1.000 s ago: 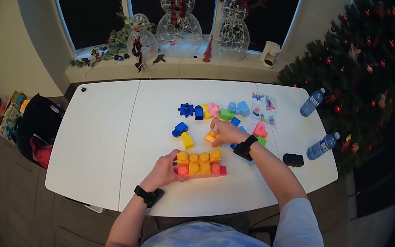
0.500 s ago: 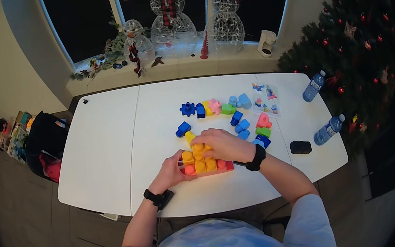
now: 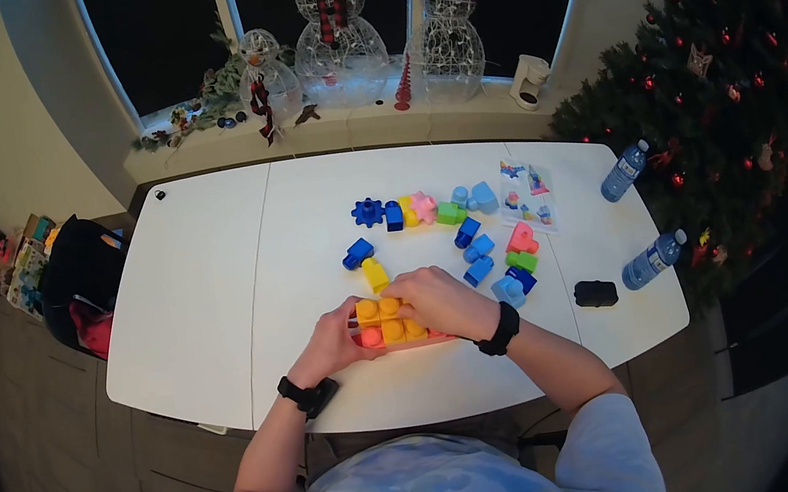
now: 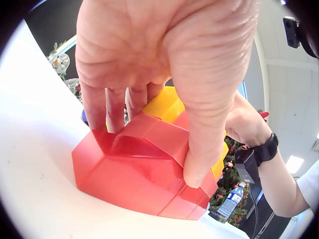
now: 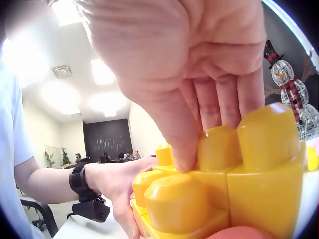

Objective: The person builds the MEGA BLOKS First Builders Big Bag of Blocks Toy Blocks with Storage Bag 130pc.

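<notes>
A block build with a red base (image 4: 129,174) and yellow blocks (image 3: 394,331) on top stands on the table near its front edge. My left hand (image 3: 326,346) grips the base's left end, thumb on the near side and fingers on the far side in the left wrist view. The right hand (image 3: 448,304) is over the build's right part, covering it in the head view. In the right wrist view its thumb and fingers pinch a yellow block (image 5: 219,147) on the upper layer, around a stud. More yellow studs (image 5: 177,201) show lower, in front of it.
Behind the build lie a yellow block (image 3: 375,275), a blue block (image 3: 358,253) and a dark blue gear-shaped piece (image 3: 368,212). Several coloured blocks curve around to the right, by a picture sheet (image 3: 528,195). A black case (image 3: 595,293) and two water bottles (image 3: 655,260) stand further right.
My right hand has brought a yellow block from behind the build's right side onto its top. The left hand keeps its grip on the base's left end.
</notes>
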